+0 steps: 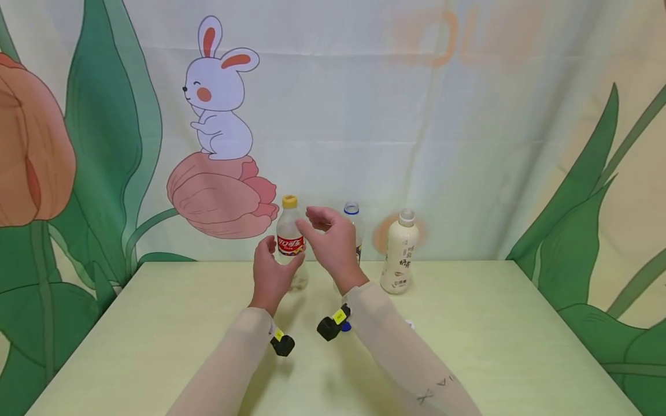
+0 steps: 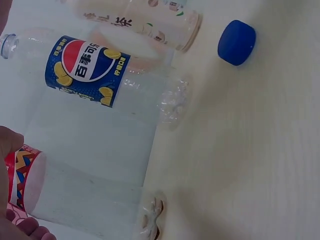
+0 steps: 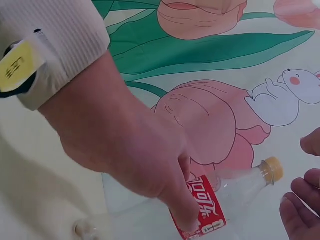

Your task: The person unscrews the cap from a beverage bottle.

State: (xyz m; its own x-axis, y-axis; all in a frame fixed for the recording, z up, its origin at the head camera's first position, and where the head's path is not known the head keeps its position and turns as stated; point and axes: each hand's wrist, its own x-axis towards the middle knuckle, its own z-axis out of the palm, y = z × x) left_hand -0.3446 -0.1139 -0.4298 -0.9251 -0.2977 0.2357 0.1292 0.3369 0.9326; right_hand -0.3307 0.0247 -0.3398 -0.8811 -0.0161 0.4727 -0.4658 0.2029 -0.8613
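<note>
A clear Coca-Cola bottle (image 1: 290, 245) with a red label and a yellow cap (image 1: 289, 201) stands upright on the table. My left hand (image 1: 273, 277) curves loosely about its label, fingers on one side and thumb overlapping the other. In the left wrist view a sliver of background shows between the fingertips (image 2: 36, 229) and the label (image 2: 22, 175). Higher up, to the right of the bottle's neck, my right hand (image 1: 335, 240) has thumb and fingers spread, apart from the yellow cap, with nothing between them.
Behind my right hand stands an uncapped Pepsi bottle (image 2: 87, 72). An uncapped cream-coloured milk tea bottle (image 1: 400, 254) stands farther right. A blue cap (image 2: 237, 42) lies on the table (image 1: 499, 335), and a white cap (image 1: 410, 325) peeks out beside my right sleeve. A printed curtain (image 1: 468, 144) hangs behind.
</note>
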